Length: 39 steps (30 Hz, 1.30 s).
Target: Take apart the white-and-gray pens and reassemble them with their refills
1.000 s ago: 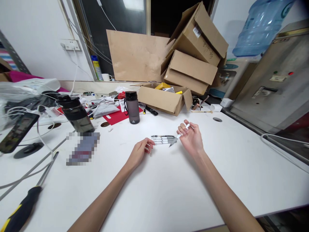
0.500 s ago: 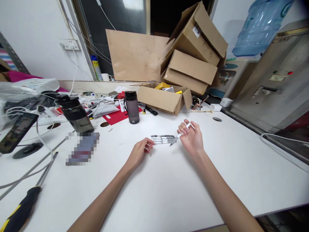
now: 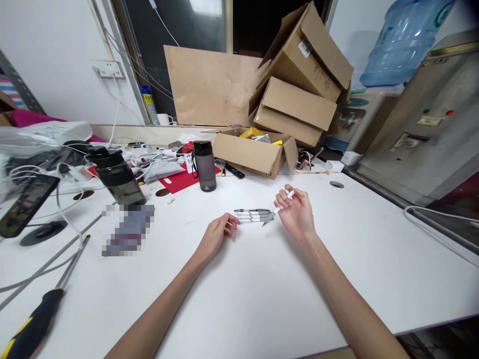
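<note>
My right hand (image 3: 297, 214) is closed on a white pen (image 3: 287, 200), held aslant with its grey tip pointing down and left. Just left of that tip, several white-and-grey pens (image 3: 252, 216) lie side by side on the white table (image 3: 247, 289), roughly parallel. My left hand (image 3: 219, 232) rests at their left ends, its fingers loosely bent and slightly apart. Its fingertips are at or very near the pen ends; whether they touch is hard to tell. No pen shows inside the left hand.
Behind the pens stands a dark bottle (image 3: 205, 167), with an open cardboard box (image 3: 250, 154) beside it. On the left are another bottle (image 3: 118, 179), a blurred-out flat item (image 3: 129, 232), a phone on a stand (image 3: 28, 204) and a screwdriver (image 3: 41, 314). A metal cabinet (image 3: 422, 129) borders the right.
The pen in my right hand has slid or tilted slightly, its upper end now a little lower and its tip slightly further left. My left hand and the row of pens look unchanged.
</note>
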Tool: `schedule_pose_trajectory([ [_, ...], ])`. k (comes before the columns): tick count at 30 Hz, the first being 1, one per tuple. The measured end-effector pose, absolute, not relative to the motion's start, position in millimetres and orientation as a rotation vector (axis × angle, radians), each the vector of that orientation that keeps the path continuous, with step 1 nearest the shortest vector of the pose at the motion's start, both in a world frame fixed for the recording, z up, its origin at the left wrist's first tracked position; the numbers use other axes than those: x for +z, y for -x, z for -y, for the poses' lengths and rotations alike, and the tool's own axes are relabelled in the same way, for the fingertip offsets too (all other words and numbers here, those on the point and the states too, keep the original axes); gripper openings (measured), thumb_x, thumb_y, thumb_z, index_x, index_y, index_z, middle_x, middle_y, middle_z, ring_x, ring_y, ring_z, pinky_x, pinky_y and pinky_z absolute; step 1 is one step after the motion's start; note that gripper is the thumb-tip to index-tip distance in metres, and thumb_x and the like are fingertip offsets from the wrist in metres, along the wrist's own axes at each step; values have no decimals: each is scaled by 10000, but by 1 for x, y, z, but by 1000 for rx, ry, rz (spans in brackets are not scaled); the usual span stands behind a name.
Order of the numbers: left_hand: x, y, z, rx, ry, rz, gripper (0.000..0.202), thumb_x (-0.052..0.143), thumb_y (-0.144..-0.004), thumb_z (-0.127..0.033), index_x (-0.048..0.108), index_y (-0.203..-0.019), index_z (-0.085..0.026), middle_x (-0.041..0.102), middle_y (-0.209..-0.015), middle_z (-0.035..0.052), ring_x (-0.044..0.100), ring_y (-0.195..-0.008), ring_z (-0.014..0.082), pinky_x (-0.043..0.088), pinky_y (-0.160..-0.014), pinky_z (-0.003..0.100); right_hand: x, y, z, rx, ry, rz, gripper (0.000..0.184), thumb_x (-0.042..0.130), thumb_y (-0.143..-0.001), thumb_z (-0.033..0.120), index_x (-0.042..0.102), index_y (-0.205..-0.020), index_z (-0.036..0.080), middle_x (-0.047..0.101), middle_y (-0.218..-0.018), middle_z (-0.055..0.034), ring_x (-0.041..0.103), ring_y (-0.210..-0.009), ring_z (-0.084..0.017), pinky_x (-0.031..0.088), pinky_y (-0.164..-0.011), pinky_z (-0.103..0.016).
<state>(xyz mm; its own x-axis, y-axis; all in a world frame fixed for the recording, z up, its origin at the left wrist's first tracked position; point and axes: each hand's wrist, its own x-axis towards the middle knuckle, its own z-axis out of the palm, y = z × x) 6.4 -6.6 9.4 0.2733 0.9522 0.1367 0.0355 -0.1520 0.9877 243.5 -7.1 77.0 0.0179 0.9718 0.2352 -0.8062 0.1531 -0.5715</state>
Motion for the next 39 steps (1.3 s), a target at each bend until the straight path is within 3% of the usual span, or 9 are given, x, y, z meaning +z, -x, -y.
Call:
schedule_pose_trajectory([
  [12,8,-6,5,1091,-1481,-965,470,417,-1020,-515,707,-890,-168,638,-777,43,588,-705,180,485,-682,290,78,-243,8,1382,391,705,204,474,-974,345,554,-823,233,222,-665,48,297,-537,-139,400,-527,-247],
  [17,8,-6,5,1089,-1491,-956,471,399,-1029,-503,702,-903,-165,624,-787,45,578,-714,180,484,-682,285,78,-242,8,1393,396,688,151,473,-946,267,578,-844,230,218,-650,49,290,-536,-141,384,-515,-237],
  [26,7,-6,5,1087,-1485,-952,466,399,-1038,-495,703,-920,-163,619,-792,45,572,-719,177,471,-681,279,80,-241,9,1361,429,728,149,480,-937,300,588,-862,230,225,-651,49,284,-542,-147,375,-535,-250],
  [32,9,-7,7,1091,-1494,-929,442,414,-1034,-509,692,-950,-177,620,-797,39,579,-731,180,467,-686,280,76,-235,8,1336,507,906,221,445,-953,378,573,-840,237,348,-664,18,343,-598,-171,389,-611,-286],
  [37,12,-10,10,1081,-1551,-890,412,446,-1027,-505,694,-968,-180,613,-790,32,588,-750,182,476,-701,281,65,-227,11,1124,738,1253,315,578,-967,512,491,-806,255,470,-710,17,372,-660,-177,357,-648,-281],
  [39,14,-10,11,1088,-1575,-860,349,500,-1011,-476,691,-987,-185,609,-794,26,581,-760,178,475,-703,275,61,-224,14,1067,797,1394,290,546,-993,513,489,-864,259,490,-742,23,392,-681,-174,356,-680,-284],
])
